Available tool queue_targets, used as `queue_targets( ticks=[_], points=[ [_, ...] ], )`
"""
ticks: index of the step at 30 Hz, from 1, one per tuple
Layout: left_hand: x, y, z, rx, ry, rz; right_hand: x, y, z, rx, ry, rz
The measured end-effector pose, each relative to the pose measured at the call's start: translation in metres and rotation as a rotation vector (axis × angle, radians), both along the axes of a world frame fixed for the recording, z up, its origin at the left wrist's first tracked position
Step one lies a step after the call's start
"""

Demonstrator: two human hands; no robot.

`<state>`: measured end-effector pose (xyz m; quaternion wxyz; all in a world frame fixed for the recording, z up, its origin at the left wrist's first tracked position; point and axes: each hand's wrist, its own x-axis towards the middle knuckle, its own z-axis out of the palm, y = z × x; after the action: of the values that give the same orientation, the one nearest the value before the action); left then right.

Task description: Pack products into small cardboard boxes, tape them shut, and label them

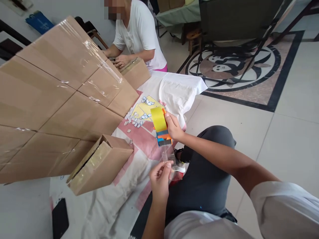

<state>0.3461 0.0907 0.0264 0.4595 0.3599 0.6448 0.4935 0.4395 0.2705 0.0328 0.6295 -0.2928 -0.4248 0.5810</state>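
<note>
My right hand is closed round a tape dispenser with blue and orange parts and a yellow roll. From its front end a strip of clear tape runs down to my left hand, where thumb and forefinger pinch its loose end. Both hands are above my lap, beside the cloth-covered table. Nearest to them on the table stands a cardboard box with a gap along its top edge. Yellow sheets with small whitish pieces lie behind the dispenser.
Stacked cardboard boxes rise on the left. A person in a white shirt sits across the table with both hands at another box. A black flat object lies at lower left. The white and pink cloth covers the table.
</note>
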Motion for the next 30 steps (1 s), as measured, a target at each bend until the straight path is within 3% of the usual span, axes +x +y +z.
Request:
queue_targets(
  ticks=[5, 8, 11, 16, 24, 30],
  points=[
    [0.006, 0.002, 0.005, -0.065, -0.053, 0.094, 0.015, 0.001, 0.0, 0.109, -0.088, -0.011],
    [0.006, 0.001, 0.003, -0.118, -0.037, 0.085, 0.019, 0.0, 0.003, 0.219, -0.186, 0.0],
    [0.007, 0.003, 0.001, -0.143, -0.033, 0.063, 0.02, -0.002, 0.007, 0.241, -0.189, -0.033],
    [0.006, 0.012, -0.009, -0.152, 0.034, 0.062, 0.015, -0.006, 0.011, 0.097, -0.077, -0.089],
    [-0.004, 0.022, -0.021, -0.125, 0.136, 0.109, -0.002, -0.007, -0.004, -0.114, 0.19, 0.052],
    [-0.008, 0.029, -0.03, -0.063, 0.229, 0.131, -0.007, -0.011, -0.004, -0.208, 0.271, 0.077]
  ],
)
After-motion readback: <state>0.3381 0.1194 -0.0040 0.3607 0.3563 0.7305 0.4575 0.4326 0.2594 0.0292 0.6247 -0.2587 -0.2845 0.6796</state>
